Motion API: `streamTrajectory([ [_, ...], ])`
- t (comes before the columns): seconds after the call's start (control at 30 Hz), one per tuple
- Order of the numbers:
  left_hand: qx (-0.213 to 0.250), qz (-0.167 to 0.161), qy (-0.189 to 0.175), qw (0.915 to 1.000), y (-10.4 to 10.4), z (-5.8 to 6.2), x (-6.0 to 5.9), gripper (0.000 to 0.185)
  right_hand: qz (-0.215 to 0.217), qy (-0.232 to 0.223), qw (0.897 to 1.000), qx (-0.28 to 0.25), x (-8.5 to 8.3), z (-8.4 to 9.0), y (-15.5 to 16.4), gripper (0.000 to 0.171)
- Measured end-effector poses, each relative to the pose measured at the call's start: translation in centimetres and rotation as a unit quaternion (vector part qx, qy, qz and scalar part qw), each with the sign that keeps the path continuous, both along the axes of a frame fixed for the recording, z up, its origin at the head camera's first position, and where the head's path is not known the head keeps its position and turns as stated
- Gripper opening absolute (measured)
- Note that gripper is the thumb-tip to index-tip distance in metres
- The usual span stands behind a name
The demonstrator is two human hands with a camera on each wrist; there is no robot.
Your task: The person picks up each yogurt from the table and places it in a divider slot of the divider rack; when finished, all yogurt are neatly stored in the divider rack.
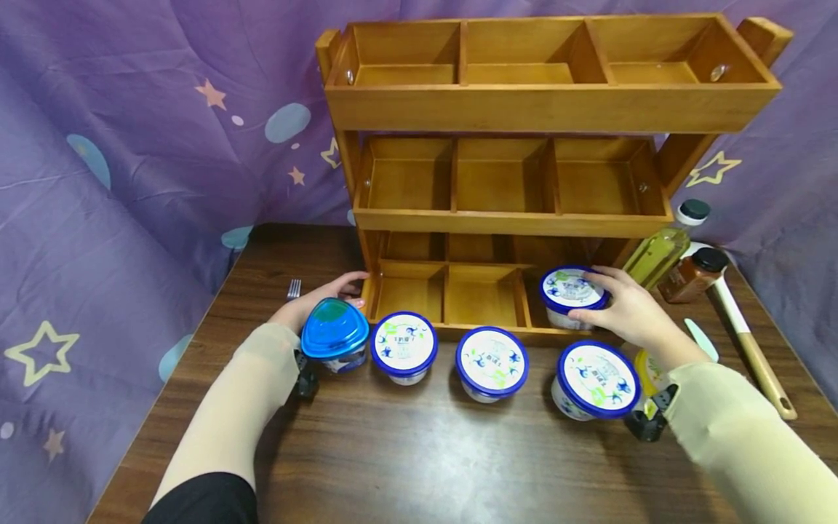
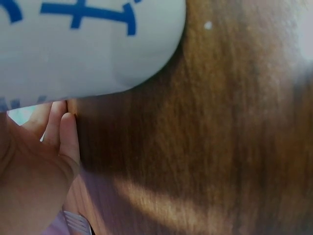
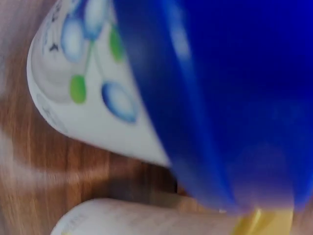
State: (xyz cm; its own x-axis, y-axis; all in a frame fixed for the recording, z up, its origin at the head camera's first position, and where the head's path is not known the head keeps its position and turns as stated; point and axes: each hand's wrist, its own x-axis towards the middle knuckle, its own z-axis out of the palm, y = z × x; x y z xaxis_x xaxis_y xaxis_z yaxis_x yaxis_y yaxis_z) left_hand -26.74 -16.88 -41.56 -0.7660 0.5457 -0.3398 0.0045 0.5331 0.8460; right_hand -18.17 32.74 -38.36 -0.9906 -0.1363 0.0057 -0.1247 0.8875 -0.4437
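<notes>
My right hand (image 1: 622, 309) grips the rim of a yogurt tub (image 1: 566, 287) with a blue-edged printed lid, at the bottom right compartment of the wooden rack (image 1: 550, 109). Fingers of my left hand (image 1: 324, 297) touch the rack's lower left side. Beside that wrist stands a tub with a shiny blue lid (image 1: 335, 331); its white side (image 2: 107, 58) fills the top of the left wrist view. Matching yogurt tubs stand before the rack: one at left (image 1: 404, 346), one in the middle (image 1: 491, 362), one at right (image 1: 597, 380). The right wrist view shows a tub's white side (image 3: 83, 88) close up, hiding the hand.
Right of the rack are an oil bottle (image 1: 657, 255), a spice jar (image 1: 694, 275) and a long wooden-handled utensil (image 1: 753, 349). A yellow-topped container (image 1: 644, 371) sits partly hidden by my right wrist. A fork (image 1: 294, 290) lies at left. Purple curtain (image 1: 164, 145) hangs behind.
</notes>
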Motion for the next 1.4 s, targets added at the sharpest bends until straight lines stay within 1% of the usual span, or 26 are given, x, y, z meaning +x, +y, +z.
streamTrajectory([
  [0.23,-0.001,-0.01,0.006,0.9999,0.0,-0.1,-0.1,0.059,0.019,-0.005,1.0,0.014,0.5,0.2,1.0,0.09],
  [0.37,0.002,-0.008,0.0,1.0,0.0,-0.2,-0.1,0.059,0.03,-0.016,0.999,0.02,0.7,0.1,1.2,0.089],
  [0.47,0.004,-0.014,-0.001,0.9999,-0.1,-0.3,-0.1,0.059,0.035,-0.022,0.999,0.024,0.6,-0.1,1.2,0.089],
  [0.57,0.0,-0.014,0.0,0.9999,-0.1,-0.3,0.0,0.06,0.037,-0.022,0.999,0.027,0.6,-0.1,1.2,0.09],
  [0.73,-0.008,0.003,-0.007,0.9999,-0.2,-0.2,0.2,0.061,0.031,-0.022,0.999,0.016,0.9,0.8,1.1,0.087],
  [0.83,-0.004,0.002,-0.001,1.0,-0.3,-0.3,0.1,0.061,0.036,-0.006,0.999,0.003,1.2,1.5,1.3,0.081],
  [0.97,-0.006,-0.007,0.009,0.9999,-0.4,-0.4,0.0,0.062,0.055,0.017,0.998,-0.012,2.0,2.2,2.0,0.076],
  [1.03,-0.009,-0.007,0.008,0.9999,-0.4,-0.4,0.0,0.063,0.061,0.016,0.998,-0.017,2.6,2.4,2.5,0.076],
  [1.2,-0.008,-0.01,0.006,0.9999,-0.2,-0.2,-0.1,0.063,0.055,-0.015,0.998,-0.023,4.4,2.5,3.8,0.076],
  [1.27,-0.007,-0.011,0.005,0.9999,-0.2,-0.2,-0.2,0.063,0.059,-0.016,0.998,-0.026,5.0,2.4,4.4,0.075],
  [1.4,-0.002,-0.011,0.0,0.9999,-0.2,-0.2,-0.2,0.062,0.08,0.001,0.996,-0.025,6.0,2.1,5.6,0.07],
])
